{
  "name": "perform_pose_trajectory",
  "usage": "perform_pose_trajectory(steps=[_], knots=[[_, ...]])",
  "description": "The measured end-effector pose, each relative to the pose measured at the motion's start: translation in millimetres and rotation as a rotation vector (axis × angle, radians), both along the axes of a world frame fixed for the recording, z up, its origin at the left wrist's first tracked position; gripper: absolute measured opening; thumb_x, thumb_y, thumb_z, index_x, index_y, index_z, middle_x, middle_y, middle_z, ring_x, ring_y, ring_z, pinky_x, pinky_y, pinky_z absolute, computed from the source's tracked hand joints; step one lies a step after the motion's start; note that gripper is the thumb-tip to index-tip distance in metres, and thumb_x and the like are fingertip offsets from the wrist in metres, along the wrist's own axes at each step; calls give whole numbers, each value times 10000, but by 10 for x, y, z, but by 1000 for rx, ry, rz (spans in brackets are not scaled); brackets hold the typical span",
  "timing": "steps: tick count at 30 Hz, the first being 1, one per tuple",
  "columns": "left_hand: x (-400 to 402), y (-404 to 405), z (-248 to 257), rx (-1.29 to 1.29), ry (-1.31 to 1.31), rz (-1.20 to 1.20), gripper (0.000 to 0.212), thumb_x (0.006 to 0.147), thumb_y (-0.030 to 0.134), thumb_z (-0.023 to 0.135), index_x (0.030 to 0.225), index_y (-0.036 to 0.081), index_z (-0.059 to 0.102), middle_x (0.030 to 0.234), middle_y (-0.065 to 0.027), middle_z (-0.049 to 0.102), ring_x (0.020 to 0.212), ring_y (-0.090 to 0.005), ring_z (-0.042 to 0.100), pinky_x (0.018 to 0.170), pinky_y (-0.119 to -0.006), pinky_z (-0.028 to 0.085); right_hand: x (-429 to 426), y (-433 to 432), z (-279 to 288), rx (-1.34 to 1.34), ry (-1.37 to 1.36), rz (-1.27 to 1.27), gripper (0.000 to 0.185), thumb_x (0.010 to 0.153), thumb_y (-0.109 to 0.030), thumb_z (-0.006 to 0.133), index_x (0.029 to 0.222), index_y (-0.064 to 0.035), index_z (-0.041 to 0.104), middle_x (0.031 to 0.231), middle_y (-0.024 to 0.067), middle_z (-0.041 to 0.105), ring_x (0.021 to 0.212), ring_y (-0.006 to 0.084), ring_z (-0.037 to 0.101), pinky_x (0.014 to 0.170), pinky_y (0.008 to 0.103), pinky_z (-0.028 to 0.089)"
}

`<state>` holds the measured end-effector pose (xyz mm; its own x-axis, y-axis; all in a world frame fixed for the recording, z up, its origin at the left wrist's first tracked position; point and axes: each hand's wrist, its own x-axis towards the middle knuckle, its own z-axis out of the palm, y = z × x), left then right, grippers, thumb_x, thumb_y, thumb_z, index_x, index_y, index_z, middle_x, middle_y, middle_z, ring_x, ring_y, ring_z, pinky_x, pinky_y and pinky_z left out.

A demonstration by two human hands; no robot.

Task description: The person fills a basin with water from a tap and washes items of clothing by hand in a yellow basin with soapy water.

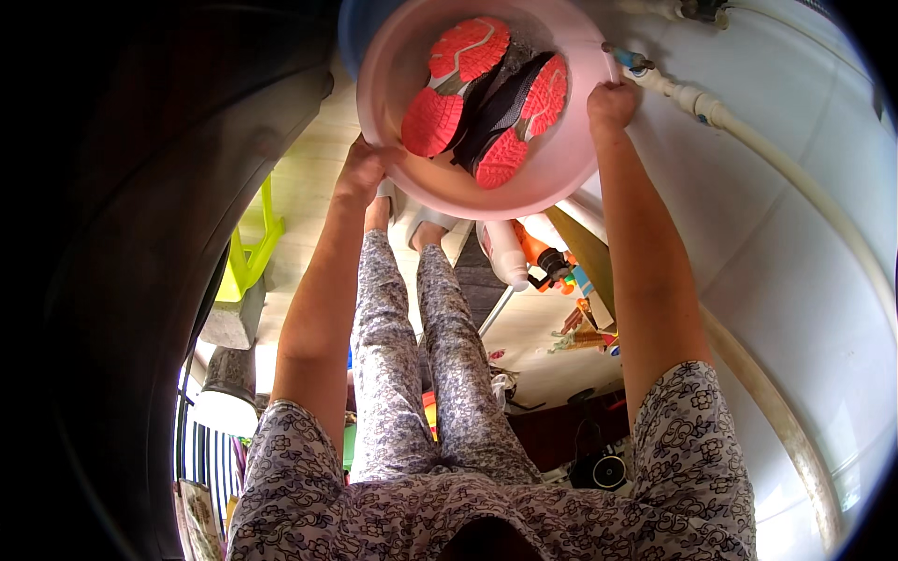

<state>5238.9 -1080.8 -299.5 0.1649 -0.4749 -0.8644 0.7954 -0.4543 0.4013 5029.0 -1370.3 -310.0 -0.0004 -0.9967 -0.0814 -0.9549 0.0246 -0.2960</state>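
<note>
Both my arms reach forward to a round pink plastic basin (491, 205) at the top of the view. My left hand (368, 167) grips its left rim, thumb over the edge. On the right side, my right hand (612, 105) is closed on the rim. Inside the basin lie two dark sneakers, the left shoe (459, 88) and the right shoe (523, 119), with their pink-red soles facing up. Some clear water shows around them near the far side.
A blue basin (353, 35) is partly hidden behind the pink one. Pipes with a valve (635, 62) run along the white wall at right. Below the basin are a white bottle (506, 259) and an orange spray bottle (540, 249). A lime-green plastic stool (249, 263) is at left.
</note>
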Motion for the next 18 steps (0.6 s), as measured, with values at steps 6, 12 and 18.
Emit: perform_pose_trajectory(steps=[6,12,18], knots=[[8,11,-29,9,-10,2,467,580,39,620,1036,30,523,876,-68,586,774,-182,568,680,-287,463,-21,-25,-69,71,85,-70,185,720,-130,572,855,-8,606,850,182,616,822,323,592,742,373,459],[0,20,-47,3,-15,-2,462,581,36,620,1034,29,525,871,-67,588,772,-182,570,673,-286,466,-39,-36,-92,91,105,-102,203,715,-150,591,868,-18,608,853,176,618,830,321,593,746,373,459],[18,40,-82,14,-5,7,456,580,27,627,1024,18,526,870,-79,589,772,-189,575,674,-289,471,104,24,112,112,81,-67,223,711,-166,590,888,-32,608,866,166,619,842,321,591,759,375,456]])
